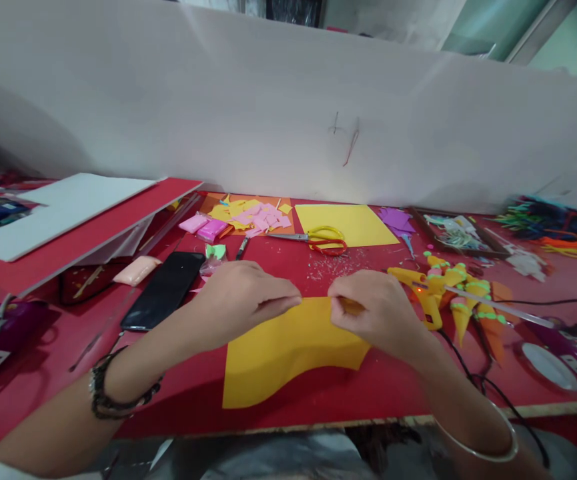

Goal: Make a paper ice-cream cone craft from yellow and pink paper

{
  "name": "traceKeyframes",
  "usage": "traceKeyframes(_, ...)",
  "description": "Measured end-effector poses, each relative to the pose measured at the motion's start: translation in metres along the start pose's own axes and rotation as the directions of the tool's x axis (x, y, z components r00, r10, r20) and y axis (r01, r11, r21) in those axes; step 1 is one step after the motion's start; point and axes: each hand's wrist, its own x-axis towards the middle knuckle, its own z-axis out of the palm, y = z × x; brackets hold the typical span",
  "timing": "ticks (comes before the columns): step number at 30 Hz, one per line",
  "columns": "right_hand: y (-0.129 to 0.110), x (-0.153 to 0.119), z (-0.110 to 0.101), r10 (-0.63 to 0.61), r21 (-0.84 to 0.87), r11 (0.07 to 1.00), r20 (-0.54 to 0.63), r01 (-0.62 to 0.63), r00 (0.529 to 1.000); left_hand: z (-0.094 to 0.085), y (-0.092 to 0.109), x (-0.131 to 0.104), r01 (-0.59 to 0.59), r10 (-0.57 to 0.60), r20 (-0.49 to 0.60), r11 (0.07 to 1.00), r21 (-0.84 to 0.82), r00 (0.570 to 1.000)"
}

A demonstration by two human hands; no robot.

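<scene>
A yellow-orange paper sheet (283,353) hangs in a wavy curve over the red table, near its front edge. My left hand (243,300) pinches the sheet's top edge left of its middle, thumb and fingers pressed together. A short way to the right, my right hand (373,310) is closed on the same edge, its fingers curled over the paper. Beyond the hands lie scissors (325,239) with yellow and red handles. A yellow glue gun (423,293) with a small lit light rests just right of my right hand.
A black phone (164,290) lies left of my left hand. Behind are pink and yellow paper scraps (261,217) and a lighter yellow sheet (348,223). Small yellow cones (468,300), cables and a tray (461,233) occupy the right; stacked boards (83,220) jut in from the left.
</scene>
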Motion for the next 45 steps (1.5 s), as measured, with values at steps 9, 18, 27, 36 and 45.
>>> traceKeyframes(9, 0.056, -0.021, -0.001, 0.259, -0.132, 0.959, 0.045, -0.251, 0.965, -0.005, -0.016, -0.016, 0.068, -0.068, 0.002, 0.998, -0.008, 0.998)
traceKeyframes(18, 0.005, -0.003, -0.014, -0.068, 0.092, 0.995, 0.234, 0.048, 0.97, -0.006, -0.012, -0.013, 0.054, -0.058, 0.054, 0.996, 0.076, 0.997)
traceKeyframes(27, -0.019, 0.015, 0.002, -0.023, 0.178, 0.983, 0.314, -0.036, 0.949, 0.009, 0.012, 0.001, -0.071, 0.119, -0.161, 0.958, 0.279, 0.98)
traceKeyframes(36, 0.01, -0.001, -0.016, 0.065, 0.392, 0.905, 0.261, -0.167, 0.963, -0.006, -0.03, -0.02, 0.091, -0.015, -0.215, 0.934, 0.346, 0.977)
traceKeyframes(45, 0.039, -0.013, -0.002, 0.487, 0.625, 0.67, 0.037, -0.4, 0.873, 0.024, -0.07, -0.034, 0.226, -0.368, -0.15, 0.794, -0.565, 0.918)
